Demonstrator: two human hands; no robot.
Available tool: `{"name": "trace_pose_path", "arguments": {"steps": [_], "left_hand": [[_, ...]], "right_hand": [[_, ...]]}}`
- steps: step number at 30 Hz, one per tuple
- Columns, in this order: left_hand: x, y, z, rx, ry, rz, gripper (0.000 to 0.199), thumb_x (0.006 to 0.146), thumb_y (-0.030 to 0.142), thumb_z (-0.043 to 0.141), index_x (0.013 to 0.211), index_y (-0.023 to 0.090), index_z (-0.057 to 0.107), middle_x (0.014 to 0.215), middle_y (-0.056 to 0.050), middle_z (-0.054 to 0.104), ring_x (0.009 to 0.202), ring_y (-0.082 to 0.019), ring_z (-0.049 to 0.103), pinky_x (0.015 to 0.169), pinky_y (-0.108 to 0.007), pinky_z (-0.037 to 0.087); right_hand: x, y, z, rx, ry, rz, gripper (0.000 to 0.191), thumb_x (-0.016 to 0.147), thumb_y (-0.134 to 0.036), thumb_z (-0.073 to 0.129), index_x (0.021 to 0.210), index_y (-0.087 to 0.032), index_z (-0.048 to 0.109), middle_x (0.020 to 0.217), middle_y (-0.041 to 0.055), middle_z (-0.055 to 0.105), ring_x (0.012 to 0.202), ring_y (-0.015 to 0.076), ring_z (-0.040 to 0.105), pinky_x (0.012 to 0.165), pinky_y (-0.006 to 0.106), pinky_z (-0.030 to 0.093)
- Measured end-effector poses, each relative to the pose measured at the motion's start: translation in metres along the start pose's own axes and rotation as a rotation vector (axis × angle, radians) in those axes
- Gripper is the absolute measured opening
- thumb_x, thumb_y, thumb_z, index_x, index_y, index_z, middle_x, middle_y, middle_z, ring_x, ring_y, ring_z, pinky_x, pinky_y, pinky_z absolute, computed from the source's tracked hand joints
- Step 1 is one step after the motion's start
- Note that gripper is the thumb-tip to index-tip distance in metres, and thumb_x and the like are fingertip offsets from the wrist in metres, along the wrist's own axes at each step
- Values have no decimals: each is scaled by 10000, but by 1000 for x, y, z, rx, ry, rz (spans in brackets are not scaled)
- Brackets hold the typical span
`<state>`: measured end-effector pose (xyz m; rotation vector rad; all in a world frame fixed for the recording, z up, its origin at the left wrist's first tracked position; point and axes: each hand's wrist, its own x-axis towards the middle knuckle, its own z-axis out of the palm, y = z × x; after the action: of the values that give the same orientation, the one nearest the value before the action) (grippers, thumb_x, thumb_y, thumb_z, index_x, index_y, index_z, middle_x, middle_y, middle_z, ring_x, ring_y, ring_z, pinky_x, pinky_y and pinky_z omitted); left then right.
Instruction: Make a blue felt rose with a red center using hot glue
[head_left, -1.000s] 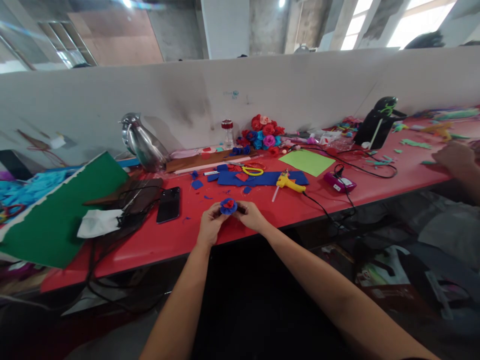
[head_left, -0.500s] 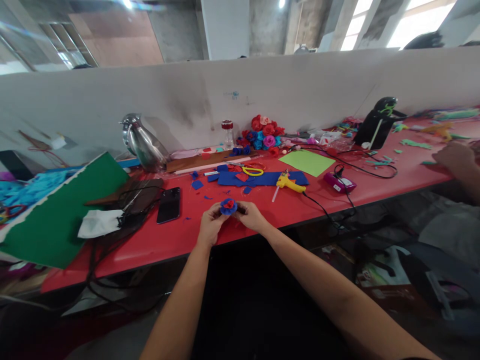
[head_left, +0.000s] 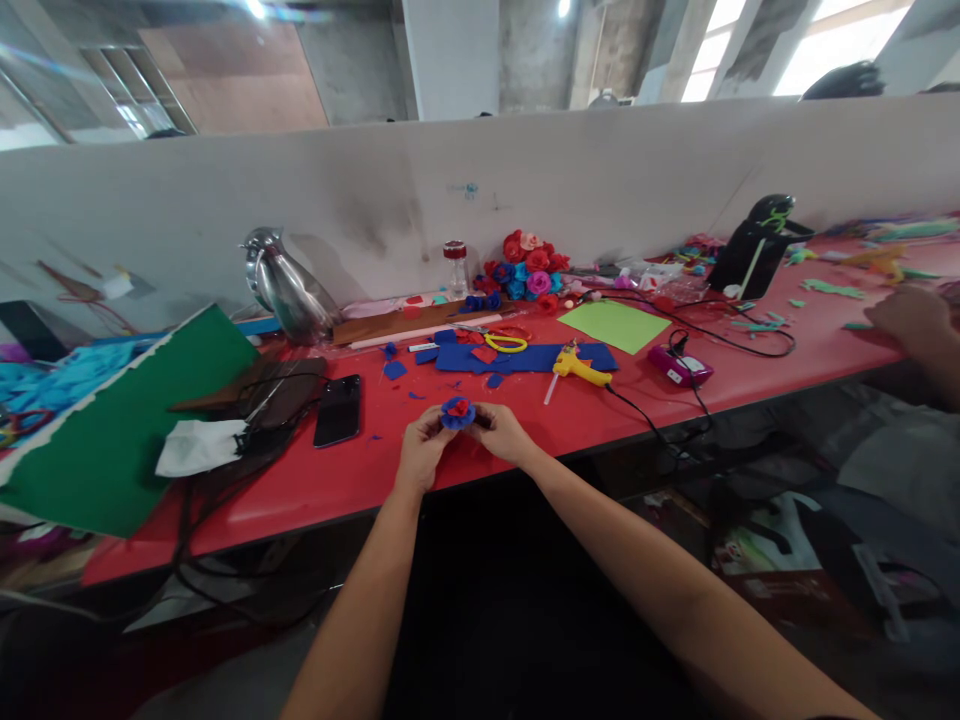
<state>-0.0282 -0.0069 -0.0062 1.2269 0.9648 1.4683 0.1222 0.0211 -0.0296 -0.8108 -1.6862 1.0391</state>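
A small blue flower with a red centre [head_left: 457, 412] is held between my two hands, just above the red table [head_left: 360, 475] near its front edge. My left hand [head_left: 422, 447] is closed on its left side, fingers pinching the petals. From the right, my right hand [head_left: 502, 432] grips the other side of the same flower. Beyond them lie blue sheet strips [head_left: 532, 358], yellow-handled scissors [head_left: 505, 343] and small blue and red scraps. A yellow glue gun [head_left: 581, 368] rests to the right of the strips.
A black phone [head_left: 337, 410] and a green board [head_left: 142, 430] are at the left. Behind stand a metal jug [head_left: 289, 290] and a bunch of flowers [head_left: 536, 265]. A green sheet [head_left: 615, 325] and a purple box [head_left: 679, 366] sit right; another person's hand [head_left: 911, 318] is far right.
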Motion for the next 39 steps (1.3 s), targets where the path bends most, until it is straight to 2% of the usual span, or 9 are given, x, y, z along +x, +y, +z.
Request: {"name": "trace_pose_path", "arguments": {"steps": [6,19,26,39], "left_hand": [[-1,1,0,1,3,-6,277,555,337,876,777,196,788,941,-50,742,928,-211,656,940,-364,493],[-1,2,0,11,4,-5,269,568,382,868,741,199,773,882,-42,733,875,-203,644,901,-361,504],[-2,2,1,16,-2,-13,295,558,383,875,761,192,778,918,-51,733,909,-215,644,931,-374,492],[0,1,0,9,0,-4,286,564,368,876,765,192,777,912,-48,739,906,-208,656,930,-368,497]], "right_hand": [[0,1,0,-9,9,3,137,803,-238,618,887,-175,706,863,40,753,809,198,675,790,321,531],[0,-1,1,-6,20,16,139,803,-262,616,866,-166,694,850,45,746,780,194,670,764,313,524],[-1,-2,1,4,18,21,154,779,-205,600,889,-172,703,873,41,753,806,201,680,782,318,527],[-1,-3,1,-7,21,17,119,791,-246,622,853,-173,692,839,34,743,786,194,669,778,315,523]]}}
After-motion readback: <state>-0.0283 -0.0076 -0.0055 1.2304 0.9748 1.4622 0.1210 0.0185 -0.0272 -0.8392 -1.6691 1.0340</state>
